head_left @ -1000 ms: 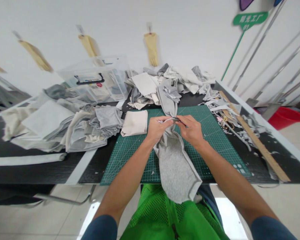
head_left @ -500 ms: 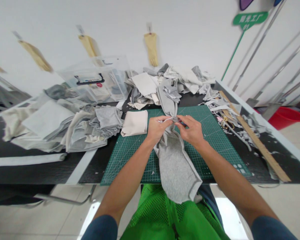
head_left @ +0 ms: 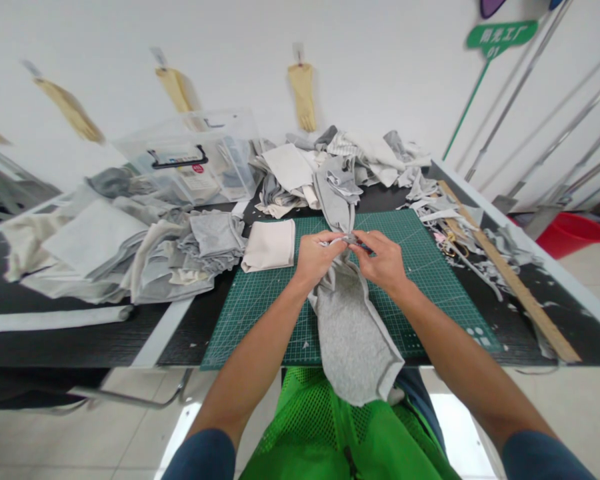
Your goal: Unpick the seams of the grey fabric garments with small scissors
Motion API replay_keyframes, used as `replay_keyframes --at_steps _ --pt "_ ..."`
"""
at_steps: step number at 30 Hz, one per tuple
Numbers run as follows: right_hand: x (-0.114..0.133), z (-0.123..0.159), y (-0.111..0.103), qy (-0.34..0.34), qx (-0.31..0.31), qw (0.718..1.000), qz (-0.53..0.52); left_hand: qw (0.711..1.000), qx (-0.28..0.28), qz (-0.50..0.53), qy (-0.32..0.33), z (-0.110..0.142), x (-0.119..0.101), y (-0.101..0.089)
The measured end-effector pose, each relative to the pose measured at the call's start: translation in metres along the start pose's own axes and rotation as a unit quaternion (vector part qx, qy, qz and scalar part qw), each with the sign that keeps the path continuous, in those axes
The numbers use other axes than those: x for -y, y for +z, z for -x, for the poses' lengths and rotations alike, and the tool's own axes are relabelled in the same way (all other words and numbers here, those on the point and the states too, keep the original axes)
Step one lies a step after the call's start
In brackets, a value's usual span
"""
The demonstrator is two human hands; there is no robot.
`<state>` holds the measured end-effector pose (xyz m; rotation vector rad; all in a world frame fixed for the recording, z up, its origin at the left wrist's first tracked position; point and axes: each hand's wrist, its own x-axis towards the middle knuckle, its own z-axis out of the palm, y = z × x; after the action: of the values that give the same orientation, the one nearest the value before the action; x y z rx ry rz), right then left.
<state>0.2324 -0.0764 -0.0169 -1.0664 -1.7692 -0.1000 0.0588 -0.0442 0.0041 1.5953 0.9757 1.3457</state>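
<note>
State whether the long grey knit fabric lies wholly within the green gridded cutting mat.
No: the long grey knit fabric extends past the near edge of the green gridded cutting mat.

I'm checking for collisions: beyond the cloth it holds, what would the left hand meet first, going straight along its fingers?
Probably the right hand, facing the left hand across the heathered gray cloth; depth is unclear.

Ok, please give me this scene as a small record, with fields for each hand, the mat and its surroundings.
Left hand: gripping grey cloth
Right hand: gripping the same cloth, close beside the left
Cloth end: hangs past the mat's near edge
Mat: green, gridded, under the hands
Mat's far left corner: folded cream cloth
Left: cloth heap, clear box behind
Right: ruler, scraps
Wall: yellow gloves
</note>
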Motion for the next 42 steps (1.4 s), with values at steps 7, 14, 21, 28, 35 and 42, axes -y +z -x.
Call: replay_keyframes --at_steps 7,14,21,28,35,42 --pt "-0.0012 0.0 0.0004 -0.008 0.002 1.0 -0.002 1.0 -0.013 -0.022 0.018 0.0011 -0.0015 0.0008" --pt "-0.0015 0.0003 0.0011 -0.008 0.002 1.0 0.0 0.999 -0.012 -0.027 0.018 0.0009 -0.0026 0.0002" --pt "0.0018 -0.0013 -0.0008 0.041 -0.017 0.999 -0.03 1.0 -0.019 -0.02 0.01 0.0017 -0.0037 0.0009" --pt "-0.0037 -0.002 0.0007 0.142 -0.076 0.984 -0.069 1.0 -0.014 0.017 -0.019 0.0011 0.0004 -0.0009" --pt "0.0025 -0.0015 0.0011 0.116 -0.048 0.985 -0.115 1.0 -0.015 -0.003 -0.006 0.0006 -0.0024 0.0002" --pt "0.0051 -0.0023 -0.0032 0.089 -0.012 0.988 -0.128 0.984 -0.026 -0.119 0.127 0.0007 0.0001 -0.0059"
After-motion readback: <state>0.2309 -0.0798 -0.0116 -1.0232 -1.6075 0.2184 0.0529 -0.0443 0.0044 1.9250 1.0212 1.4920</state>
